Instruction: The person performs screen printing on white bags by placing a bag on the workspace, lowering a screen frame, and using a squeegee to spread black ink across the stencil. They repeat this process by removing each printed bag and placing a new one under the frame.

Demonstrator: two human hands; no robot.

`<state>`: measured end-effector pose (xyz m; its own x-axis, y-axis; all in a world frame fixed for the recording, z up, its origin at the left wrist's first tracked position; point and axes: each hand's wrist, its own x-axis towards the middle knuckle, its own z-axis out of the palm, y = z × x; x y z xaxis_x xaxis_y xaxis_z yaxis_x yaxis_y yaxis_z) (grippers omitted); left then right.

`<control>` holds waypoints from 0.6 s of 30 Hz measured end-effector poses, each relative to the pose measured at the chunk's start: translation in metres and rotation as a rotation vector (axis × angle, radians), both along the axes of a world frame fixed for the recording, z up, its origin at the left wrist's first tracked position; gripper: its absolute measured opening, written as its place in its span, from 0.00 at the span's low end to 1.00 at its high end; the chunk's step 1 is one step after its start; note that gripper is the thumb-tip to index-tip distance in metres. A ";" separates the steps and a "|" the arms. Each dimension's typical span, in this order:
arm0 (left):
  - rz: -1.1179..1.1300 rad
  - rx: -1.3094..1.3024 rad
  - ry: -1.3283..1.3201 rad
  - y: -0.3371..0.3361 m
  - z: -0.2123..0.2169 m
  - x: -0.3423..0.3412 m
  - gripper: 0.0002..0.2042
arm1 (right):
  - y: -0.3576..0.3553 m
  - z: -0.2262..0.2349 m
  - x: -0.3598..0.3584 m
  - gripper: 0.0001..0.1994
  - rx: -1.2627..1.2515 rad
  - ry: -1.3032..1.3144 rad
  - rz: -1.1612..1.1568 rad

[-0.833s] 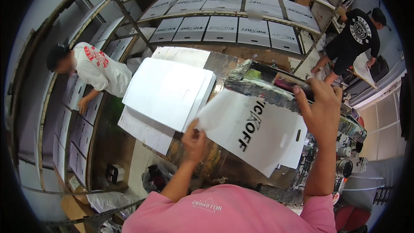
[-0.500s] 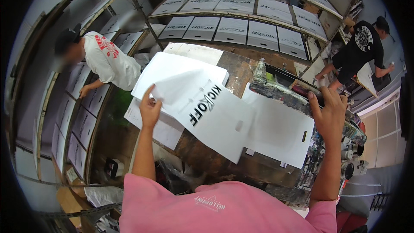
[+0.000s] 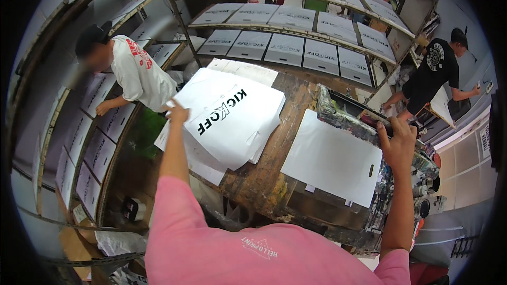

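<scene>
My left hand (image 3: pixel 178 113) is closed on the far-left edge of a white plastic bag printed with black lettering (image 3: pixel 232 106). This bag bulges over a stack of white bags (image 3: pixel 259 150). At the right, my right hand (image 3: pixel 400 140) is closed over the edge of an ink-stained screen-printing frame (image 3: pixel 346 110), with the thumb up; its palm side is partly hidden. Between the two hands a blank white bag (image 3: pixel 330 150) lies flat on the worn printing table (image 3: pixel 274 179), its dark handle slot toward my right hand.
Racks (image 3: pixel 296 30) with rows of printed white bags stand beyond the table and at the left. A person in a white shirt (image 3: pixel 137 74) is at the left rack; another in black (image 3: pixel 441 68) stands at the far right. Ink-smeared jars (image 3: pixel 421 208) sit right of the table.
My left hand has drawn the printed bag left, off the blank bag and onto the stack. My right hand stays on the frame. The person at left leans lower.
</scene>
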<state>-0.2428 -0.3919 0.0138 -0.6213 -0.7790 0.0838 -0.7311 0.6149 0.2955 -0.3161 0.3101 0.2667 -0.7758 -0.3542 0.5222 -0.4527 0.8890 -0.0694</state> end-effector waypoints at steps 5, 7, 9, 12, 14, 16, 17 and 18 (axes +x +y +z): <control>-0.957 0.916 0.334 0.313 0.058 -0.013 0.42 | 0.008 -0.022 0.005 0.29 -0.068 0.007 0.005; -1.140 1.586 0.493 0.418 0.086 0.027 0.38 | 0.022 -0.050 0.020 0.34 0.010 -0.011 0.002; -0.902 2.207 0.733 0.471 0.083 0.046 0.43 | 0.033 -0.089 0.048 0.33 0.100 -0.004 0.011; -0.286 2.362 0.630 0.471 0.073 0.093 0.42 | 0.033 -0.130 0.093 0.35 0.146 -0.257 0.067; -0.106 2.260 0.449 0.465 0.037 0.111 0.44 | 0.041 -0.153 0.102 0.24 0.050 -0.490 0.113; -0.031 2.208 0.320 0.453 -0.025 0.120 0.50 | 0.036 -0.189 0.101 0.20 0.110 -0.553 0.153; -0.055 2.195 0.265 0.449 -0.046 0.123 0.54 | 0.037 -0.206 0.106 0.19 0.073 -0.378 0.227; -0.054 2.161 0.238 0.450 -0.066 0.131 0.56 | 0.038 -0.219 0.108 0.19 0.023 -0.518 0.228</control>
